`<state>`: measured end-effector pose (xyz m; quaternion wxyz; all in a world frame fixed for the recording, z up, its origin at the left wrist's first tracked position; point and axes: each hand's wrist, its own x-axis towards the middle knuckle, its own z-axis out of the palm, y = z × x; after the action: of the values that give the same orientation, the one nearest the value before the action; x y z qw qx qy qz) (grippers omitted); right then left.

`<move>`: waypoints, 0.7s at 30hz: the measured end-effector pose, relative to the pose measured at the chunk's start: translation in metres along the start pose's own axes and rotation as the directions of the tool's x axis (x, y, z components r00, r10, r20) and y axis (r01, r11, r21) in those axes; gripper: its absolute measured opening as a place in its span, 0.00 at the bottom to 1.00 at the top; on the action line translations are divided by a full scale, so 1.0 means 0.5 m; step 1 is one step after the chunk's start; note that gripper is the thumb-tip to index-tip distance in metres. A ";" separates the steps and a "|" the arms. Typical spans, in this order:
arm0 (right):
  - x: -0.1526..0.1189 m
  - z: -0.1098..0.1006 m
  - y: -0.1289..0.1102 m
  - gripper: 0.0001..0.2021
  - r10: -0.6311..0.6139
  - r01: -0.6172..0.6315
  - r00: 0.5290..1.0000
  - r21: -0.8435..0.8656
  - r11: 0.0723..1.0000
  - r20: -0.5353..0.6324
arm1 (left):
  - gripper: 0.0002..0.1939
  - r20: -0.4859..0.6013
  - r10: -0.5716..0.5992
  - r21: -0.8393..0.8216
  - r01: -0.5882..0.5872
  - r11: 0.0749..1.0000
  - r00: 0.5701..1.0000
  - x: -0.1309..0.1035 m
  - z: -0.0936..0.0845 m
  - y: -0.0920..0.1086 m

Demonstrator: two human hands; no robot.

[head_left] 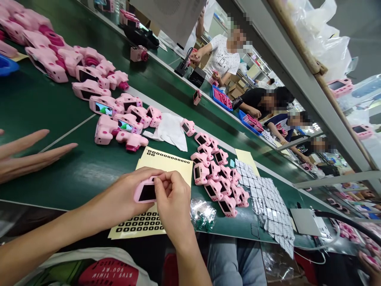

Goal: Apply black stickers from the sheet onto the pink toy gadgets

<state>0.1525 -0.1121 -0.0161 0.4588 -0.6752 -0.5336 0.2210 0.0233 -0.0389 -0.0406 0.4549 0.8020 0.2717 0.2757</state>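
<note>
Nearest the camera, two bare forearms reach in from 7 o'clock and 6 o'clock over the edge of a green table (59, 174). The left hand (125, 196) cups a small pink toy camera (145, 192), its dark screen facing up, fingers curled closed around the left end. The right hand (172, 202) bends sharply at the wrist, thumb and forefinger pinched shut at the camera's top edge, at 12 o'clock from the screen; whether a sticker sits between them is too small to tell. The camera hovers just above a yellow sticker sheet (166, 163). Judging by the grip, the work goes best with the left hand holding steady while the pinch presses flat and square. More pink cameras (217, 178) cluster at 3 o'clock. Another person's hand (26, 155) lies open at 9 o'clock.
</note>
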 end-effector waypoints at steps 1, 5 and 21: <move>-0.001 -0.001 0.000 0.04 0.015 -0.015 1.000 0.014 1.000 -0.001 | 0.26 -0.003 0.027 0.020 -0.027 0.999 1.000 -0.002 0.002 -0.002; 0.008 -0.016 0.005 0.11 0.195 -0.197 0.980 0.204 0.959 0.028 | 0.25 -0.032 0.109 0.078 -0.106 0.991 0.993 -0.008 0.000 -0.003; -0.025 -0.058 0.045 0.11 0.188 -0.286 0.950 0.451 0.846 0.249 | 0.14 0.192 -0.227 -0.410 0.288 0.865 0.955 0.017 -0.004 0.014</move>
<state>0.1827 -0.1349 -0.0238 0.5267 -0.5758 -0.4162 0.4668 0.0292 -0.0350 -0.0320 0.6720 0.6541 0.2764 0.2101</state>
